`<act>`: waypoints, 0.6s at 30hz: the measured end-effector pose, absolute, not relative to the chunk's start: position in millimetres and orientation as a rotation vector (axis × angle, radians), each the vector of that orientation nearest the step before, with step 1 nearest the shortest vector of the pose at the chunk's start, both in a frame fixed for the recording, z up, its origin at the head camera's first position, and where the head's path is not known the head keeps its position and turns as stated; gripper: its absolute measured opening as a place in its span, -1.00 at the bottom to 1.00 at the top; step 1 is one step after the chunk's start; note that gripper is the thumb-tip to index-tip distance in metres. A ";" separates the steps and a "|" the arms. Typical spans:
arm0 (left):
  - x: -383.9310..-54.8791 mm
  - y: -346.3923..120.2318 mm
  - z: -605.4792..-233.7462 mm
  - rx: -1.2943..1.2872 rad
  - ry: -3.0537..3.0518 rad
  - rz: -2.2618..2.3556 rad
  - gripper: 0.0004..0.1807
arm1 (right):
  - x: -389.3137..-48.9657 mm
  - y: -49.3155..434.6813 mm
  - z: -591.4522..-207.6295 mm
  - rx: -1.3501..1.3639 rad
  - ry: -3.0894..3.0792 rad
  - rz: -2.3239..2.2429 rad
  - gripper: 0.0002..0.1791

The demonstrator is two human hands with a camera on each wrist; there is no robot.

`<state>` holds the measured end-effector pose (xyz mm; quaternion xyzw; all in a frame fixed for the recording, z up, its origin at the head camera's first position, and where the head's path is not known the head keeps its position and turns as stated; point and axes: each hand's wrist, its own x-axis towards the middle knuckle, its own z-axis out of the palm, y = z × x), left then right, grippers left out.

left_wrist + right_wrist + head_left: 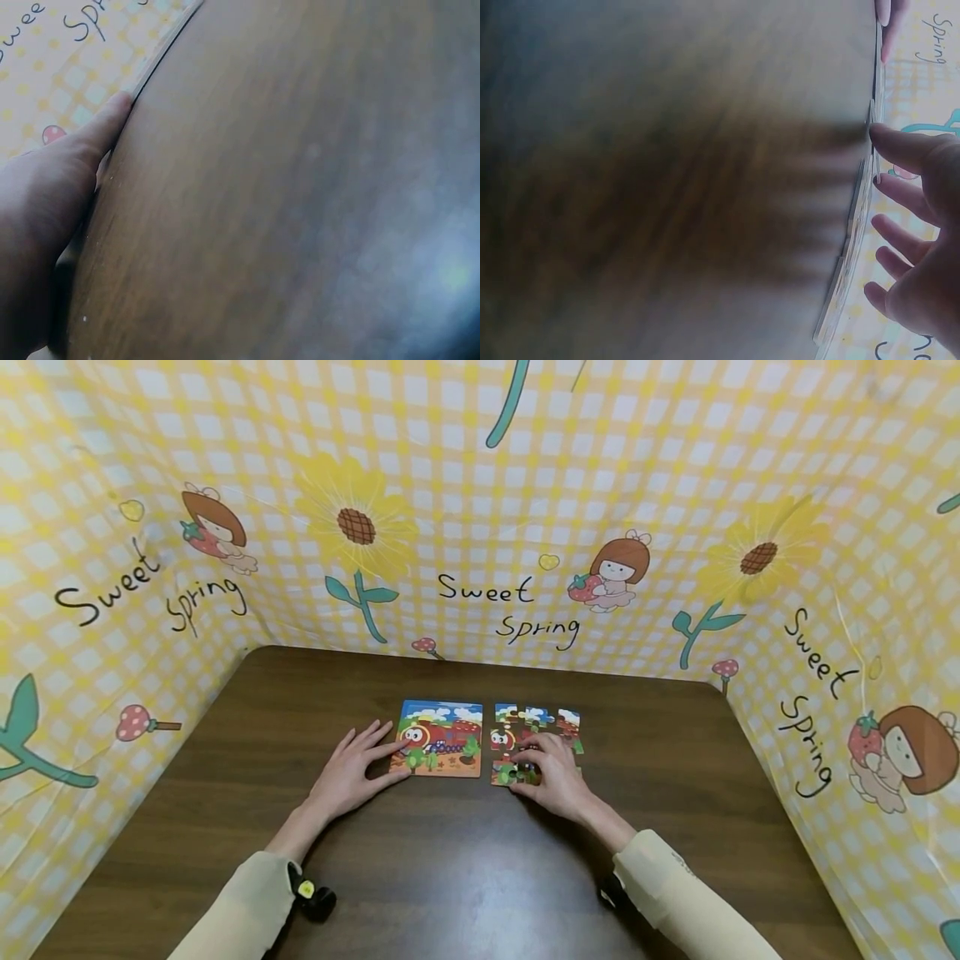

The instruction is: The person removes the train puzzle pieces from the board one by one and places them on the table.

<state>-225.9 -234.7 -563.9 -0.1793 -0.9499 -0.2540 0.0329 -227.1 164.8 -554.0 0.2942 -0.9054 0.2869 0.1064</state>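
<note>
A colourful picture card [453,727] of a red cartoon train lies flat on the dark wooden table. My left hand [351,774] rests at its left side, fingers spread, with thumb and index finger touching the card. To the card's right lie several jigsaw pieces [504,712] with the same picture, grouped in a loose square with gaps. My right hand [558,774] is over these pieces and covers part of them. In the right wrist view, thumb and index finger pinch a thin, tilted jigsaw piece [872,112]; its printed face is hidden.
The brown table [420,877] extends on all sides of the card and pieces. A yellow checked cloth [465,510] with sunflowers and lettering walls off the back, left and right. Black wrist devices [317,902] sit at the cuffs.
</note>
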 end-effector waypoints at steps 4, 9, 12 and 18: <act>-224.7 -235.4 -564.2 -0.547 -2.923 -0.783 -0.24 | -227.9 165.3 -554.2 0.860 -2.685 0.864 -0.63; -222.4 -235.9 -566.2 -0.536 -2.923 -0.792 -0.25 | -227.6 165.9 -553.6 0.840 -2.716 0.947 -0.64; -222.2 -235.7 -567.1 -0.535 -2.921 -0.799 -0.25 | -234.3 169.6 -567.8 0.831 -2.708 0.955 -0.66; -222.6 -234.8 -568.2 -0.545 -2.916 -0.801 -0.25 | -230.7 169.3 -563.8 0.829 -2.696 0.955 -0.60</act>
